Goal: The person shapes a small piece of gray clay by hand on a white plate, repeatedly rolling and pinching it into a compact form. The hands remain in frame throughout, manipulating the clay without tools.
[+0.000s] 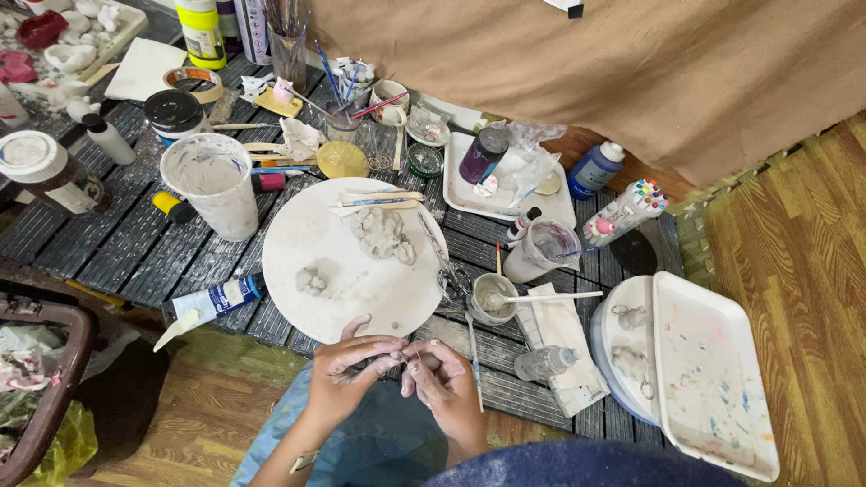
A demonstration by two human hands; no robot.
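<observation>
Both hands meet just below the near edge of the round white board [361,261]. The left hand [347,370] and the right hand [444,379] pinch a small piece of grey clay [403,354] between their fingertips; it is mostly hidden by the fingers. Off the board's right edge stand a small cup [492,299] and a thin tool [473,356], close beside the right hand. Toward the person, below the board, there is open floor.

A small pale grey bit of clay [397,357] sits pinched at fingertip level, mostly hidden. It hangs just off the near rim of the round white board [298,271], above the bench.
</observation>
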